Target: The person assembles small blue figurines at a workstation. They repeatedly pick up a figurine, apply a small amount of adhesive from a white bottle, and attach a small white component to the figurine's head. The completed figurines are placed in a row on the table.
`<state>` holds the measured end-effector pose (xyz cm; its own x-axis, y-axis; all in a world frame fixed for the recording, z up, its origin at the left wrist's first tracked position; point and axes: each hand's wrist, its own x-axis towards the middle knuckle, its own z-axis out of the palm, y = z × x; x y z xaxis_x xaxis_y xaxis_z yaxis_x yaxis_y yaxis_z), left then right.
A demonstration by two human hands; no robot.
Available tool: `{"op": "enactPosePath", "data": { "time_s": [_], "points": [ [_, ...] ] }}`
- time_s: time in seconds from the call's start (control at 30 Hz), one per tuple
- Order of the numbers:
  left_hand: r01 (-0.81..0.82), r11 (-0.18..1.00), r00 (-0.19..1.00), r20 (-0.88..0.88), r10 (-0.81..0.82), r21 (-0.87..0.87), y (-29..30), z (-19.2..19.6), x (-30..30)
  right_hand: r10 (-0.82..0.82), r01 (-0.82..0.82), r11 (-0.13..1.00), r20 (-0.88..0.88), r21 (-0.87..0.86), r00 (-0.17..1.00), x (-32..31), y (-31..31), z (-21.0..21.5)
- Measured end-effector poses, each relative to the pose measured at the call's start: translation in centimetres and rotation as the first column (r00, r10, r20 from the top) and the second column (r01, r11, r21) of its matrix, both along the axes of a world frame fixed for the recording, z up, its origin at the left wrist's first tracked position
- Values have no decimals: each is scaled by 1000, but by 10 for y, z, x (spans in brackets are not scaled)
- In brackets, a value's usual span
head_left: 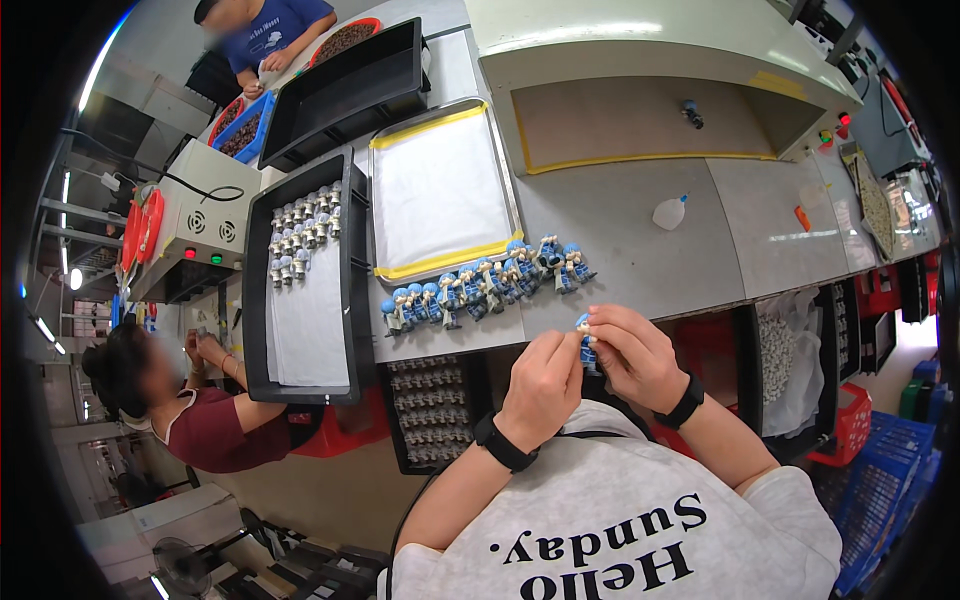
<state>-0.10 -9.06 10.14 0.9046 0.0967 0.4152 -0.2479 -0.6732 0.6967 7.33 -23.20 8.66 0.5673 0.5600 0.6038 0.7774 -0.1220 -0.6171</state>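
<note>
A small blue-and-white figurine [588, 352] is pinched between my two hands, just off the table's near edge. My left hand [543, 385] grips it from one side with the fingers closed. My right hand [634, 352] holds its upper part, the fingertips near its head. Much of the figurine is hidden by my fingers. Beyond my hands, a row of similar blue-haired figurines [470, 290] lies close together along the table edge.
Behind the row lies a white-lined tray [440, 190] with yellow tape. Left of it, a black tray [355, 300] holds several small figurines. A white squeeze bottle [670, 212] stands to the right, before a large hood [650, 50]. Two co-workers sit at the left and far left.
</note>
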Motion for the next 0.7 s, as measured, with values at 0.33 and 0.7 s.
{"op": "enactPosePath", "data": {
  "time_s": [0.33, 0.7],
  "points": [
    [40, 999, 999, 6, -40, -2, 1, -1, 0, -15, 15, 1000, 22, 0, 1000, -1, 0, -1],
    [40, 999, 999, 15, -39, -8, 1, -3, 1, -17, 93, 979, -381, 182, 925, -11, 0, -5]
  ]
}}
